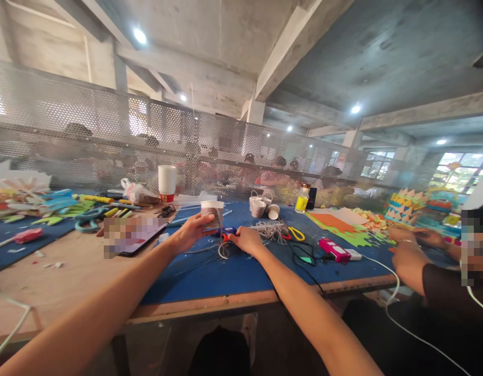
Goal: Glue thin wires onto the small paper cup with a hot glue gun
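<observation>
I have my left grip point(196, 231) pinching the cup point(216, 210) over the counter point(194, 287), its long way straight up and open end on top, while my right grip point(244, 239) curls around a blue tool point(230, 231) near it.

A white-rimmed, greyish cup point(210, 208) is roughly upright mid-frame, a blue-and-orange tool point(231, 230) at its lower right.

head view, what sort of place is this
Probably a craft workshop: cut coloured paper and a stack of paper cups sit on the table, under bare concrete beams.
</observation>
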`<control>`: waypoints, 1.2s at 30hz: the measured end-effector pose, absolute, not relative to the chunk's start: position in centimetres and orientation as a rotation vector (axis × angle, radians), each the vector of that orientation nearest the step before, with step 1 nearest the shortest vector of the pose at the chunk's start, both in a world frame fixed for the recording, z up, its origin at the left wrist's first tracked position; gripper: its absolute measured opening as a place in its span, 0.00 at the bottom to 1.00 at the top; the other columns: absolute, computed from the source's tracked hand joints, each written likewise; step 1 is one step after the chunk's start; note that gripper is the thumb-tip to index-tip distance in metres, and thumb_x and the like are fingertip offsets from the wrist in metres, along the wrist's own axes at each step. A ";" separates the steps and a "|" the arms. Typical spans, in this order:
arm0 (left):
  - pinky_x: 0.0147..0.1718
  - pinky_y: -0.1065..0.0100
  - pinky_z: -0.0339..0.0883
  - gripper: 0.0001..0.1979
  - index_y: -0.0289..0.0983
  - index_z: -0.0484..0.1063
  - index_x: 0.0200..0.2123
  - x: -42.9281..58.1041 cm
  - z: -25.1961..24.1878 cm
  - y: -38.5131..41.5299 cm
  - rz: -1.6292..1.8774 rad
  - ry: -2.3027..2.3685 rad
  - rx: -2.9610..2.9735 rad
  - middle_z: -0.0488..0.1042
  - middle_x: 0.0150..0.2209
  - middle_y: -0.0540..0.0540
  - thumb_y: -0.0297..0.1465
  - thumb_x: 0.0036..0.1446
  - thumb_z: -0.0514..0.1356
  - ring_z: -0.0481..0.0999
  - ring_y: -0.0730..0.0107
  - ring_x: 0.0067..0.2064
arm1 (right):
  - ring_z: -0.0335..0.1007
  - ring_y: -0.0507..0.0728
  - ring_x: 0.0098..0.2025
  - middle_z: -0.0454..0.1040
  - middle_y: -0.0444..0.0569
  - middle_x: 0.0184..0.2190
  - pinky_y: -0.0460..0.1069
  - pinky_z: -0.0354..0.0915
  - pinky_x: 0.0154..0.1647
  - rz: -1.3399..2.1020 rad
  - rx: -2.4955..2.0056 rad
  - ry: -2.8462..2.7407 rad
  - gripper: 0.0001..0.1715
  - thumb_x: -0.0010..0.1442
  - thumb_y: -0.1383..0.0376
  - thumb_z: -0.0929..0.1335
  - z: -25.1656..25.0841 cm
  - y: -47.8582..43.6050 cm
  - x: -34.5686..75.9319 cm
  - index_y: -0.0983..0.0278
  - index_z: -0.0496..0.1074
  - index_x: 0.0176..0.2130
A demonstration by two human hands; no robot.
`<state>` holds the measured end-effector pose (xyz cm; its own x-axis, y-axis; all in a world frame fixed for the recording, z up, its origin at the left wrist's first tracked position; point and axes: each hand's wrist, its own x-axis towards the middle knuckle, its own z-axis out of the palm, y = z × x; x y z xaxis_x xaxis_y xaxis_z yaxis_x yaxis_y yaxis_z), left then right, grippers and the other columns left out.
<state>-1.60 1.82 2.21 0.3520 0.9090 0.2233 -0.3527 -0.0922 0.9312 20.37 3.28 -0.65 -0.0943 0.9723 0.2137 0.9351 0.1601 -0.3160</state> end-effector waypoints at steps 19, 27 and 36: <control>0.47 0.60 0.72 0.19 0.36 0.77 0.48 -1.9 2.6 1.7 1.261 0.641 1.196 0.81 0.47 0.40 0.36 0.53 0.69 0.80 0.56 0.49 | 0.73 0.56 0.24 0.77 0.51 0.42 0.52 0.70 0.30 0.641 -0.972 -1.309 0.22 0.61 0.46 0.66 1.6 3.2 20.5 0.57 0.60 0.45; 0.48 0.57 0.71 0.16 0.37 0.78 0.46 -2.3 1.6 3.2 1.234 0.609 1.173 0.82 0.46 0.42 0.35 0.54 0.67 0.80 0.55 0.49 | 0.66 0.52 0.24 0.69 0.41 0.23 0.47 0.65 0.28 0.649 -0.775 -1.385 0.19 0.60 0.50 0.70 2.8 0.8 19.4 0.62 0.69 0.42; 0.47 0.58 0.71 0.14 0.36 0.79 0.46 -2.3 1.8 3.0 1.244 0.596 1.078 0.83 0.44 0.40 0.31 0.57 0.62 0.81 0.55 0.46 | 0.68 0.52 0.24 0.69 0.41 0.19 0.46 0.66 0.32 0.582 -0.786 -1.624 0.21 0.64 0.49 0.68 2.4 -0.3 18.7 0.64 0.76 0.38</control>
<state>-2.32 2.98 1.81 0.2681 0.9462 0.1813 -0.4519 -0.0427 0.8910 18.75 -0.34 2.40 -0.0927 0.7593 0.6441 0.1781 0.6491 -0.7396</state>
